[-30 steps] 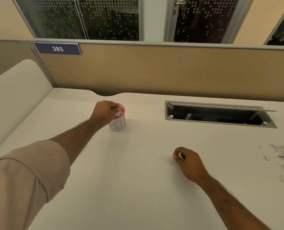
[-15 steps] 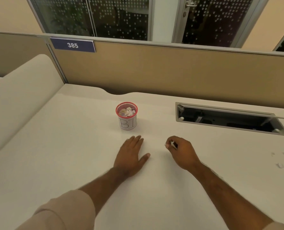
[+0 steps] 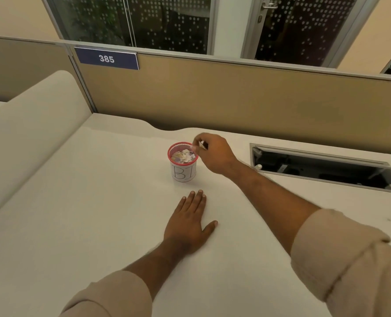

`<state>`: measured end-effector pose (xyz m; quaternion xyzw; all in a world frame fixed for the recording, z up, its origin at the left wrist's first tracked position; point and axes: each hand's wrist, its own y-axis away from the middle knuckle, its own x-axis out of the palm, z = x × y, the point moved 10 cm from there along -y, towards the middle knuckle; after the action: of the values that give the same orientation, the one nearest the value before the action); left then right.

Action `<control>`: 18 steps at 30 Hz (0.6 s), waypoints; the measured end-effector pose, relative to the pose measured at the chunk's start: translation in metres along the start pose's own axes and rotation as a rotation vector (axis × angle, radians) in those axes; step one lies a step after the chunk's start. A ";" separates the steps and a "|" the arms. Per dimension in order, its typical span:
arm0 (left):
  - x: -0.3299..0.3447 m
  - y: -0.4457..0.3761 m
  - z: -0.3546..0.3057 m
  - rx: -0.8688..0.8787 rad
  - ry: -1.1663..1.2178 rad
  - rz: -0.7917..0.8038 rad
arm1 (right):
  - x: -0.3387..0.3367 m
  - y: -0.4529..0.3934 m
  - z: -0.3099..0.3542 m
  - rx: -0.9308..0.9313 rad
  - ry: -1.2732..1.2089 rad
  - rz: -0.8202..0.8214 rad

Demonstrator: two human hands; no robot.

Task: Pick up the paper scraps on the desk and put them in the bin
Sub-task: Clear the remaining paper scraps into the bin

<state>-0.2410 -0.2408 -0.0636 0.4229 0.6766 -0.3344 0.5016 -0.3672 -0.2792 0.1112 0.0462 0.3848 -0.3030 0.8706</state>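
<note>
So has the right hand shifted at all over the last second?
Yes. The right hand has travelled away from the person and leftward across the desk, from open desktop up to the rim of the bin, pinching a scrap.

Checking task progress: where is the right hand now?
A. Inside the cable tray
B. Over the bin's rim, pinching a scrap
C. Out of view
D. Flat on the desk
B: the right hand pinches a scrap at the rim of the bin.
</note>
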 end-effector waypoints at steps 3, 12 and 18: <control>-0.001 0.000 0.000 -0.001 0.001 -0.016 | 0.015 -0.024 0.006 0.015 0.037 0.063; -0.003 -0.002 0.000 0.001 0.013 -0.023 | 0.024 -0.039 0.001 0.062 0.126 0.047; -0.003 -0.002 0.000 -0.009 0.022 -0.021 | 0.053 -0.034 0.008 0.019 0.336 0.204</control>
<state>-0.2419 -0.2422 -0.0606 0.4171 0.6878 -0.3319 0.4927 -0.3536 -0.3354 0.0856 0.1430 0.5151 -0.2051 0.8199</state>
